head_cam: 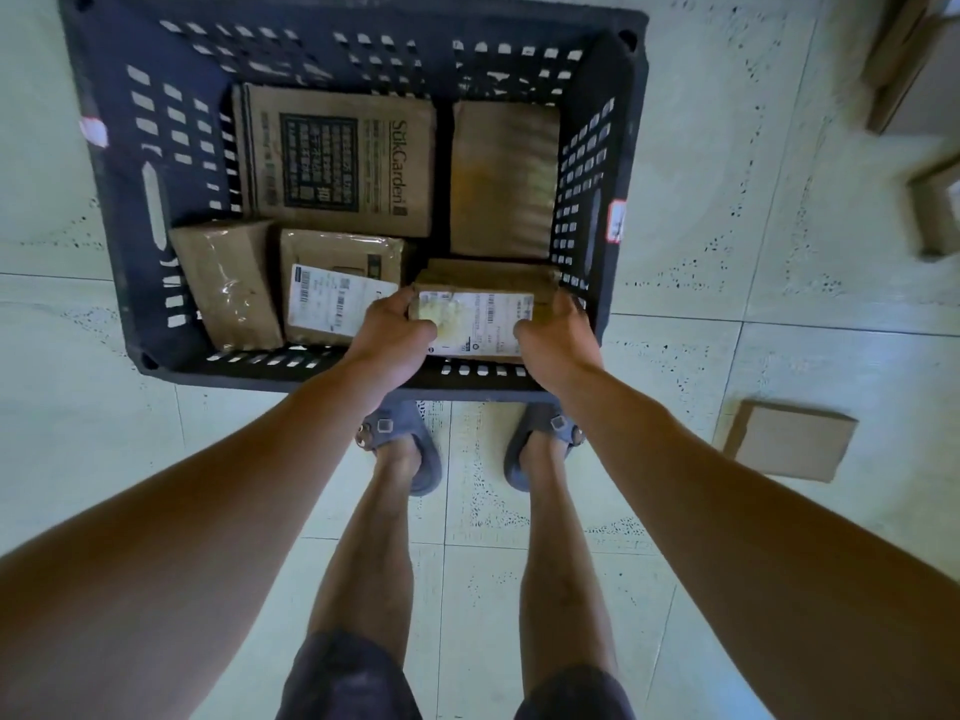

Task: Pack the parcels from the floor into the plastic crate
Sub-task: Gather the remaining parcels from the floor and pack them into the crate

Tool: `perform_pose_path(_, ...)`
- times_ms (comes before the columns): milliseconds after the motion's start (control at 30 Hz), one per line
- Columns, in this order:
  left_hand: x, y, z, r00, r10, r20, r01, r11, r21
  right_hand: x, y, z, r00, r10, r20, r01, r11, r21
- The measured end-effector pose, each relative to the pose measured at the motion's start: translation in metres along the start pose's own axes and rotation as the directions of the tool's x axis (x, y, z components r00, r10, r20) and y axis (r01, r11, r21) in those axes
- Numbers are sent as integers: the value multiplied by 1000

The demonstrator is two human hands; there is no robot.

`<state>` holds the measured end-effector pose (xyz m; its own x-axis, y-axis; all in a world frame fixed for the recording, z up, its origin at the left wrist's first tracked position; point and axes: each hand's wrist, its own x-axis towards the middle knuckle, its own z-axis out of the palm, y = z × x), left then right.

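A dark plastic crate [119, 210] with slotted walls stands on the tiled floor in front of my feet. Inside it lie several cardboard parcels: a large printed box [337, 158], a plain one [501, 179], a taped one [228, 283] and one with a white label [337, 288]. Both hands hold a small labelled parcel [478, 317] in the crate's near right corner. My left hand [395, 335] grips its left end and my right hand [556, 340] grips its right end.
A flat cardboard parcel [789, 439] lies on the floor to the right of my feet. More cardboard boxes [914, 65] sit at the far right edge, one of them [937, 210] partly cut off. My feet in grey sandals stand just behind the crate's near wall.
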<state>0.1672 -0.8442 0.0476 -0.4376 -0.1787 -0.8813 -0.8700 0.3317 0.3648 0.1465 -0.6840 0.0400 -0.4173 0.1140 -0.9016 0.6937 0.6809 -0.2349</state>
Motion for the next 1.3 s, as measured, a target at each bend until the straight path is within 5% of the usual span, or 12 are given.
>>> perform_pose_path(267, -52, 23, 11, 975, 92, -205, -113, 989, -98, -65, 2, -33, 969, -237, 77, 230, 969, 86)
perform_pose_path(433, -106, 54, 28, 975, 87, -204, -132, 967, -218, -105, 17, -74, 954, -295, 51, 284, 946, 157)
perform_pose_path(833, -221, 74, 109, 968, 251, 4, -244, 946, -215, -191, 138, -154, 976, -73, -204, 151, 905, 398)
perform_pose_path(1133, -291, 31, 232, 977, 165, 132, -127, 958, -257, -246, 315, -182, 960, 154, -233, -46, 911, 411)
perform_pose_path(1300, -302, 36, 325, 982, 131, 136, -102, 975, -199, -225, 414, -236, 983, 110, -146, -52, 935, 351)
